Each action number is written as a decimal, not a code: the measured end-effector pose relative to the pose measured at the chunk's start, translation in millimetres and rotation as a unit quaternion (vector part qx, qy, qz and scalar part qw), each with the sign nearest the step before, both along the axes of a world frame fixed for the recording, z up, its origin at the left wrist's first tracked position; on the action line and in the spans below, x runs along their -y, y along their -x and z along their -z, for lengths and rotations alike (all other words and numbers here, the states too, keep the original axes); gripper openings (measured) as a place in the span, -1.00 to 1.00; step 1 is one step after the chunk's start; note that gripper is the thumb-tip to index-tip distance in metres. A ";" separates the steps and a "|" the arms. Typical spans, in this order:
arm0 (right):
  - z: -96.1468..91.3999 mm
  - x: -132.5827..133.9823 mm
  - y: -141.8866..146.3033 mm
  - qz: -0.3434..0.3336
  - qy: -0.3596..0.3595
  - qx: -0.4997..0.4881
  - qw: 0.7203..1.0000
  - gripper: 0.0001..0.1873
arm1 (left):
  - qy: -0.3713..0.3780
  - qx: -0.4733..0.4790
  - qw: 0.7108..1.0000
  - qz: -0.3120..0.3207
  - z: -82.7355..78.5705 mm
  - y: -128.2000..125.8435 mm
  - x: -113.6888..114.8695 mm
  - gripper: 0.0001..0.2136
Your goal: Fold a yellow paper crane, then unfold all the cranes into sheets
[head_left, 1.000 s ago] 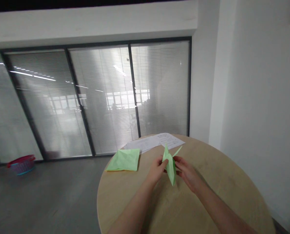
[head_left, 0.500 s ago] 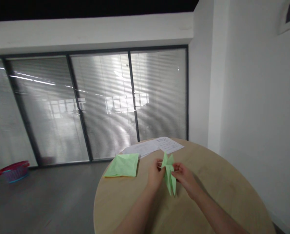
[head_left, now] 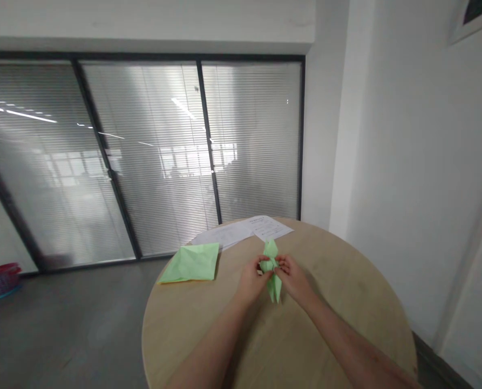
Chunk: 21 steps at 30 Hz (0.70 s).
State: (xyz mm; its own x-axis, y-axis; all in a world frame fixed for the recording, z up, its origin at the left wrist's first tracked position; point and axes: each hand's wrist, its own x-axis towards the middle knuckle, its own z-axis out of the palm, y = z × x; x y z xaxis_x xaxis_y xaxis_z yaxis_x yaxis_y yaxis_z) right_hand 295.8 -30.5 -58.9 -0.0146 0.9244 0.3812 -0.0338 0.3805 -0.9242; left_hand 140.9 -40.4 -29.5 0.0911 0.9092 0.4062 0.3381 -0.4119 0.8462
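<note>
Between my two hands, above the round wooden table (head_left: pixel 338 292), is a folded light green paper (head_left: pixel 270 249) with narrow points toward me and a wider point away from me. My left hand (head_left: pixel 252 278) pinches its left side between thumb and fingers. On the other side my right hand (head_left: pixel 291 274) grips the paper near its middle, fingertips close to those of the left. The fingers cover part of the folds. To the left lies a stack of green paper sheets (head_left: pixel 192 263), with a thin yellow-orange edge at the front.
White papers (head_left: pixel 224 234) lie at the table's far edge, one printed sheet (head_left: pixel 271 227) overlapping there. A red and blue plastic basket (head_left: pixel 0 282) stands on the grey floor at left. Glass panels with blinds (head_left: pixel 168 162) rise behind the table, a white wall (head_left: pixel 419 162) at right.
My view has tilted down and turned slightly right. The folded paper's far end now shows one wider point instead of two separate points, and my hands have come closer together on it.
</note>
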 end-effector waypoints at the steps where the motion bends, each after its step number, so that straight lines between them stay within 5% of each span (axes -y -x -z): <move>1: -1.9 1.7 0.8 0.011 -0.006 0.008 1.000 -0.76 | -0.004 -0.006 1.000 -0.008 0.1 0.4 -0.4 -0.67; 12: -4.7 8.4 2.4 0.003 0.001 -0.002 1.000 -0.81 | -0.039 -0.040 0.998 -0.033 -2.0 0.8 7.1 -0.70; 18: -6.4 5.8 -1.4 0.022 -0.004 -0.017 1.000 -0.87 | -0.031 0.052 0.998 -0.026 -6.4 1.6 2.5 -0.91; 21: -5.5 3.1 -2.6 0.013 0.013 -0.056 0.998 -0.88 | 0.014 0.133 0.991 0.007 -8.4 1.9 -0.4 -0.79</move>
State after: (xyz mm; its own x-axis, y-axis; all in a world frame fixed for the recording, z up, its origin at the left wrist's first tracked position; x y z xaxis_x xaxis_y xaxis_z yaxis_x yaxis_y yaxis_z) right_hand 298.5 -33.5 -53.5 0.0507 0.9332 0.3557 -0.1285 0.3593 -0.9244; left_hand 139.0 -40.1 -21.0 -0.0037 0.9199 0.3922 0.0956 -0.3901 0.9158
